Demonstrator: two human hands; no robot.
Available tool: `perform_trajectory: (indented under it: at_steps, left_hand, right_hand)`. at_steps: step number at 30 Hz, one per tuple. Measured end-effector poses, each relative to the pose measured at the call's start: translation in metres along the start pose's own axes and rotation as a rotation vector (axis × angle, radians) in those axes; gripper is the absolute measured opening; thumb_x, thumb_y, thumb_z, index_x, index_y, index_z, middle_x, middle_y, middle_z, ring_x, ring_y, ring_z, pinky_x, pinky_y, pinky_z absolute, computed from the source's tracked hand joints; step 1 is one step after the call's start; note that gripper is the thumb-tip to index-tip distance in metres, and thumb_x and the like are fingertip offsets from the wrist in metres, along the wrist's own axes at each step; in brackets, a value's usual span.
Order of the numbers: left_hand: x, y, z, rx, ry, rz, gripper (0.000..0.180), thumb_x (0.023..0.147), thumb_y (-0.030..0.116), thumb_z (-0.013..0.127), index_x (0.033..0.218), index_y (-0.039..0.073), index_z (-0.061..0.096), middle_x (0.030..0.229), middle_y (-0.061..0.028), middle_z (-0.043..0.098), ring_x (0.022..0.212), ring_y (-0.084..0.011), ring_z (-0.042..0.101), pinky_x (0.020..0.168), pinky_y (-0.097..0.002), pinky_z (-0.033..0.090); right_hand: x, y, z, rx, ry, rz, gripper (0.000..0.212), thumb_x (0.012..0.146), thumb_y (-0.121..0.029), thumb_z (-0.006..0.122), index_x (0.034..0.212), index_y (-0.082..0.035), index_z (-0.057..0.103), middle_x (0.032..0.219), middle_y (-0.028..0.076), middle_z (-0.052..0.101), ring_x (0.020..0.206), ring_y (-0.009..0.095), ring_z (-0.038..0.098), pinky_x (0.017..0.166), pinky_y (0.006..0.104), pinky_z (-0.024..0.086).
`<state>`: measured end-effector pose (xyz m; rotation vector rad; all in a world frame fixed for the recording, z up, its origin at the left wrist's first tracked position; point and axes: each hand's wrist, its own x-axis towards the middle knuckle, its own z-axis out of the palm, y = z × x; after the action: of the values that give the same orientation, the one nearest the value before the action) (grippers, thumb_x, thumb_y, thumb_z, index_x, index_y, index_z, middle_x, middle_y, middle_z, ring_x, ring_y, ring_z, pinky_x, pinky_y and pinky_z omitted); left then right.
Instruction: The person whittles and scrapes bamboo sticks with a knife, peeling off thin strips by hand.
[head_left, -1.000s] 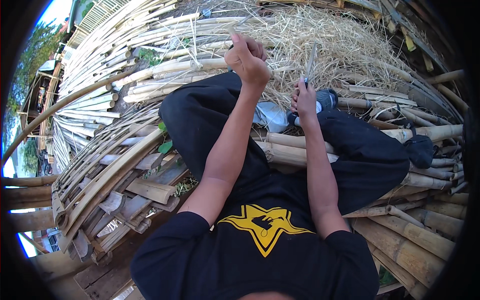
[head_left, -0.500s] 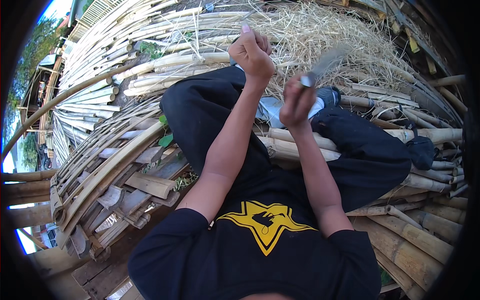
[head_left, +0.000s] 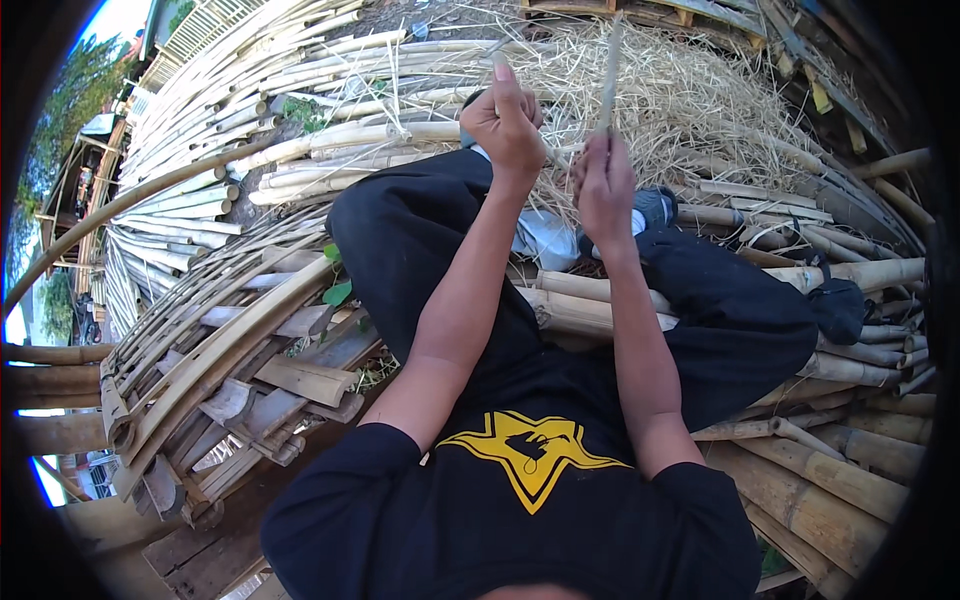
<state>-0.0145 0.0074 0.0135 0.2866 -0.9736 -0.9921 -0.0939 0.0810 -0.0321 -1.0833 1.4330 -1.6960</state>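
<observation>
My left hand (head_left: 508, 122) is closed in a fist with the thumb pointing up. It grips a thin pale strip (head_left: 551, 157), seemingly bamboo, that shows beside the fist toward my right hand; the part inside the fist is hidden. My right hand (head_left: 606, 188) is wrapped round the handle of a knife (head_left: 611, 75), whose long narrow blade points up and away, edge-on. The handle is mostly covered by my fingers. Both hands are held over the gap between my bent knees, a short way apart.
A heap of pale shavings (head_left: 690, 100) lies beyond my hands. Long bamboo poles (head_left: 330, 85) spread across the ground at the far left. Split bamboo pieces (head_left: 305, 378) are stacked by my left side, and thick poles (head_left: 800, 470) lie at my right. A dark pouch (head_left: 836, 308) sits past my right knee.
The knife has swung from slanting right to nearly upright as my right hand rose and turned. My left hand has shifted slightly right and down, still closed.
</observation>
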Motion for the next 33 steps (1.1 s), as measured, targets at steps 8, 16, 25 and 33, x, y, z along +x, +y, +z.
perform_trajectory:
  at_steps: [8,16,25,33]
  left_hand:
    - [-0.002,0.001,0.009,0.004,-0.002,-0.013,0.055,0.097,0.022,0.048,0.048,0.007,0.028,0.043,0.0034,0.028,0.037,-0.0037,0.025,0.035,-0.0229,0.019]
    - [0.001,-0.001,-0.002,0.044,0.073,-0.029,0.055,0.097,0.025,0.047,0.048,0.009,0.026,0.044,0.003,0.021,0.035,-0.0066,0.02,0.033,-0.0243,0.02]
    - [0.004,0.0,-0.002,0.064,0.11,-0.006,0.054,0.096,0.027,0.048,0.049,0.009,0.027,0.044,0.0026,0.022,0.036,-0.0065,0.022,0.034,-0.0246,0.021]
    - [0.019,-0.004,-0.013,0.054,0.157,-0.013,0.051,0.094,0.023,0.048,0.049,0.009,0.027,0.044,0.0024,0.022,0.036,-0.0074,0.022,0.034,-0.0249,0.022]
  right_hand:
    - [-0.023,0.172,-0.008,-0.785,-0.024,-0.141,0.035,0.096,-0.038,0.04,0.086,-0.005,0.044,0.058,0.004,0.049,0.043,0.014,0.048,0.039,0.0289,0.036]
    - [-0.006,0.037,-0.006,0.659,-0.17,0.721,0.031,0.099,-0.037,0.035,0.084,-0.011,0.04,0.053,-0.002,0.032,0.036,0.008,0.03,0.033,0.0255,0.026]
    - [-0.027,0.125,-0.01,-0.501,-0.02,-0.25,0.032,0.096,-0.032,0.042,0.09,0.0,0.045,0.061,0.012,0.05,0.05,0.037,0.052,0.048,0.0426,0.041]
    - [0.004,0.022,0.003,-0.287,0.005,0.097,0.036,0.096,-0.036,0.041,0.091,-0.001,0.046,0.057,0.01,0.046,0.044,0.02,0.046,0.046,0.0329,0.04]
